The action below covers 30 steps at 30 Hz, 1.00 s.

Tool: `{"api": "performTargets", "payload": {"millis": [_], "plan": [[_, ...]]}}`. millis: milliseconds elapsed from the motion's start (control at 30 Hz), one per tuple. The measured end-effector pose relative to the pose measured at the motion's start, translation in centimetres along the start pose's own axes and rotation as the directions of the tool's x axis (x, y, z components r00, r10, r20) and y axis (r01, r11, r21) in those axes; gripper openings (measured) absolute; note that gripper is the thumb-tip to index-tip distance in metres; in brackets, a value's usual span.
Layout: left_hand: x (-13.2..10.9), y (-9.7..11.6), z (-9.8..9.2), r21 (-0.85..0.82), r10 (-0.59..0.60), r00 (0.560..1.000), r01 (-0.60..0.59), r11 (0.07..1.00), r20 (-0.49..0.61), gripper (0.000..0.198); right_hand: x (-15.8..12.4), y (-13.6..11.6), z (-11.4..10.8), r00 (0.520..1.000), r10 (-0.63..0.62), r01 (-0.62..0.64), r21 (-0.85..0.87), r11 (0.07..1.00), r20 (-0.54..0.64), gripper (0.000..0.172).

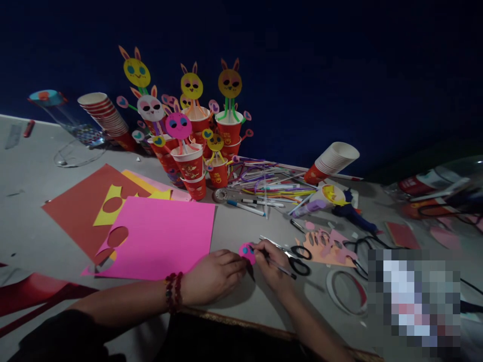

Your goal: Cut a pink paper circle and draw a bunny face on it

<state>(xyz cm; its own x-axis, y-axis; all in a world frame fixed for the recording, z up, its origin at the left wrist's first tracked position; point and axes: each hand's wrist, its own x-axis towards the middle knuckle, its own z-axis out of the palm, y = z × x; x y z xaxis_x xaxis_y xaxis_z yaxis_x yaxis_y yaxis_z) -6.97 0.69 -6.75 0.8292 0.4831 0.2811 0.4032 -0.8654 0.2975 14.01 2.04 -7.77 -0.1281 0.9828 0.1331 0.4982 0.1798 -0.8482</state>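
Note:
My right hand (pixel 272 266) is closed around a dark pen (pixel 282 270), its tip over a small pink paper circle (pixel 243 247). Two blue spots with dark marks show on that circle, and part of it is hidden by my fingers. From the left, my left hand (pixel 217 277) holds the circle's edge with curled fingertips; the thumb cannot be seen clearly. A pair of black-handled scissors (pixel 301 259) lies open just beyond my right hand. Left of the circle is a large pink paper sheet (pixel 169 236) with round cut-outs.
Red paper cups (pixel 194 186) with paper bunny figures stand at the back. Beside them lie pipe cleaners (pixel 260 176) and several markers (pixel 247 207). Cut paper scraps (pixel 326 246) and a tape roll (pixel 345 291) are on the right, a stack of cups (pixel 332 161) behind.

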Motion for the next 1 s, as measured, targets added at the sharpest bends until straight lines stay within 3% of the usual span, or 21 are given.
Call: {"api": "performTargets", "payload": {"millis": [1000], "plan": [[-0.02,-0.04,0.04,0.01,-0.008,1.0,0.008,1.0,-0.009,0.02,-0.08,0.33,0.17,1.0,-0.016,0.016,0.003,1.0,-0.006,0.018]]}}
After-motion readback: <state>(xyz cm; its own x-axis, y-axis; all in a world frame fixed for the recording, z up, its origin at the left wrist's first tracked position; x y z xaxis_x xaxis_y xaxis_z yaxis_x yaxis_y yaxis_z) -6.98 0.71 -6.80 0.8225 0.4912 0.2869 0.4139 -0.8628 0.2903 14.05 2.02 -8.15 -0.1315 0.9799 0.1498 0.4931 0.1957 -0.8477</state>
